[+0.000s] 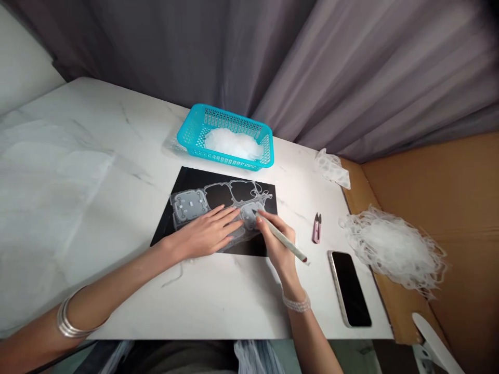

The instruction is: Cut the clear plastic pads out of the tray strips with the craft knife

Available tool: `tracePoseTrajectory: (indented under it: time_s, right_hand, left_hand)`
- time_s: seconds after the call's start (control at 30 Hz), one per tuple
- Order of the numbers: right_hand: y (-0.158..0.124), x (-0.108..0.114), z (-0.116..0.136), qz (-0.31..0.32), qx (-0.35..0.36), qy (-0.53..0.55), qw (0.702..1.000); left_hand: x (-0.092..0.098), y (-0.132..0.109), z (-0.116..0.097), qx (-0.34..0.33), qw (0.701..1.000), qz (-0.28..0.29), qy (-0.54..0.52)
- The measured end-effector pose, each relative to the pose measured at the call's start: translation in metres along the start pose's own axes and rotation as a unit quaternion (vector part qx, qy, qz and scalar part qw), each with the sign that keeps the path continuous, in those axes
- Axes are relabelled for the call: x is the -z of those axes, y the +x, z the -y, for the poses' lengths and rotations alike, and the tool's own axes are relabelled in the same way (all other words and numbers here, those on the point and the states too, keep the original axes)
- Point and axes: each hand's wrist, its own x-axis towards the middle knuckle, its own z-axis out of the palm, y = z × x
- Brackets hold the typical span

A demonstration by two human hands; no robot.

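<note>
A translucent molded sheet (189, 204) with several rounded-square panels lies on a black mat (181, 182). Two of its upper frames show the black mat through them, and thin loose strips curl at its upper right corner. My left hand (208, 229) rests flat on the sheet with fingers stretched to the right. In my right hand (277, 240) is a pen-like tool (286, 241) with a pale handle, held like a pencil. Its dark tip touches or hovers just over a grey panel at the sheet's right; I cannot tell which.
Behind the mat stands a turquoise basket (191, 143) with white translucent pieces (234, 143). Pink thread snips (317, 228) and a phone (350, 289) lie to the right. A heap of stringy white scraps (393, 249) hangs over a cardboard box (440, 192). A crumpled clear bag (331, 167) sits farther back.
</note>
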Motion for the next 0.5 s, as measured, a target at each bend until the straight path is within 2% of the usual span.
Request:
tracePoseTrajectory:
  time_s: [0.2, 0.37, 0.43, 0.5]
  right_hand:
    - [-0.008, -0.006, -0.009, 0.065, 0.054, -0.082, 0.993]
    - [-0.005, -0.011, -0.007, 0.067, 0.087, -0.134, 0.985]
    - [-0.004, -0.014, -0.007, 0.066, 0.105, -0.155, 0.98]
    - [-0.003, -0.018, -0.007, 0.064, 0.128, -0.183, 0.973]
  left_hand:
    - [-0.003, -0.001, 0.0, -0.027, 0.999, -0.039, -0.023]
    - [-0.006, -0.003, 0.002, -0.027, 0.996, -0.046, -0.069]
    - [-0.008, -0.003, 0.003, -0.033, 0.997, -0.049, -0.054]
    - [-0.008, -0.004, 0.002, -0.037, 0.998, -0.043, 0.004]
